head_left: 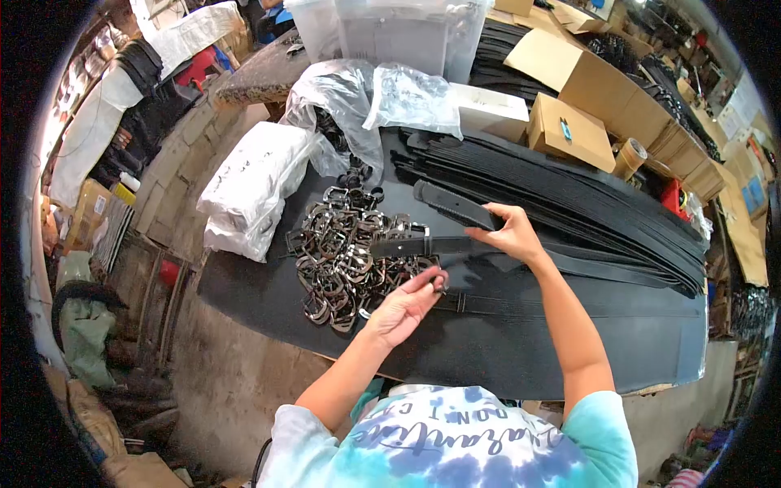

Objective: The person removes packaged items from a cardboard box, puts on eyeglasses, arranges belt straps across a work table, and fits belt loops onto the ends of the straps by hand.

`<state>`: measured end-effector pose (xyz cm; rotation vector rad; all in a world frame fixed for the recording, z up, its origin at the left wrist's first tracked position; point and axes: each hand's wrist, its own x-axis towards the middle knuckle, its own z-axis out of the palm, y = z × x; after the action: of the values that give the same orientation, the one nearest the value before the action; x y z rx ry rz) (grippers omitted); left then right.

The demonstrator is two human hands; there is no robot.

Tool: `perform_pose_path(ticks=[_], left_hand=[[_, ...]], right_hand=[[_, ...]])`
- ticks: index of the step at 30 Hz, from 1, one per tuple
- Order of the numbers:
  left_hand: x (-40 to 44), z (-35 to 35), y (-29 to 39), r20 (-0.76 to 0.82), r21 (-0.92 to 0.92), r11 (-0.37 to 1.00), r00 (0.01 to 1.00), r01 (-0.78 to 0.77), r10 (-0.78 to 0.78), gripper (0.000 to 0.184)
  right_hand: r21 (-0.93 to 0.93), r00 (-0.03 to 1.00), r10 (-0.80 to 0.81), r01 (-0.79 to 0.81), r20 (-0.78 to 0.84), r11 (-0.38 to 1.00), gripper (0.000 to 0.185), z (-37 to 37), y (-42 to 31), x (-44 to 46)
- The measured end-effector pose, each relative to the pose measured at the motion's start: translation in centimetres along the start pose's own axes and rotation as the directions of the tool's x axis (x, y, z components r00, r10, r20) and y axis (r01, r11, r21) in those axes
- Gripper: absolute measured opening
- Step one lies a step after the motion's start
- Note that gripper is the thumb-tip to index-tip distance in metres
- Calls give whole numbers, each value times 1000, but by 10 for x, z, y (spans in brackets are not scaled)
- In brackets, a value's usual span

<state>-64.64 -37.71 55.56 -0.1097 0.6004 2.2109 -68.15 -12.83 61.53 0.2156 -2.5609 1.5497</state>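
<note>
A person in a tie-dye shirt [455,443] works at a black-topped desk [553,350]. Script on the shirt reads "Quarantine", with capitals that look like "DON'T" beside it; the rest is cut off by folds. The right hand [511,233] has its grip clamped on a black strap [455,205], thumb and fingers pinching it above the middle of the desk. The left hand [407,307] is lower, just beside the right edge of a heap of shiny metal buckles [342,256]; its fingers are drawn in close to the thumb, but I can't tell whether they pinch anything. The buckles lie toward the desk's left end. A thick stack of long black straps [561,211] runs along the far edge to the right end. White wrapped packages [256,183] sit at the far left corner. A small blue tool [565,128] lies on a cardboard box [573,134] beyond the straps.
</note>
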Motion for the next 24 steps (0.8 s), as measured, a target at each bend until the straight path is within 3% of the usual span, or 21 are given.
perform_pose_path(ticks=[3, 4, 6, 8, 10, 12, 14, 16, 18, 24], left_hand=[[-5, -5, 10, -55, 25, 989, 988, -144, 145, 41], [-2, -19, 13, -7, -8, 986, 986, -165, 165, 41], [0, -27, 19, 66, -67, 985, 984, -160, 164, 36], [3, -13, 24, 31, -71, 988, 990, -135, 137, 36], [8, -2, 26, -5, -75, 991, 994, -107, 107, 35], [13, 3, 25, 96, -36, 989, 985, -143, 146, 36], [17, 4, 25, 150, -75, 989, 979, -128, 138, 37], [21, 7, 24, 21, 6, 987, 987, -161, 161, 38], [25, 10, 24, -5, 16, 983, 983, -184, 184, 36], [33, 5, 21, -115, -125, 980, 984, -152, 138, 25]], right_hand=[[37, 1000, -13, 14, -17, 999, 26, -3, 0, -1], [76, 999, 24, -27, 37, 997, 27, -8, -5, -2], [113, 994, 61, -71, 91, 991, 28, -15, -14, -5], [88, 971, 172, -188, 166, 978, 30, -19, -20, -10], [115, 981, 88, -109, 172, 987, 29, -17, -15, -13], [180, 988, 87, -109, 125, 978, 26, -13, -17, -16], [123, 986, 107, -123, 124, 985, 25, -15, -18, -18], [172, 992, 79, -95, 94, 981, 25, -13, -21, -21], [170, 996, 58, -68, 64, 983, 26, -12, -21, -22], [59, 999, -47, 48, -17, 997, 25, -8, -24, -25]])
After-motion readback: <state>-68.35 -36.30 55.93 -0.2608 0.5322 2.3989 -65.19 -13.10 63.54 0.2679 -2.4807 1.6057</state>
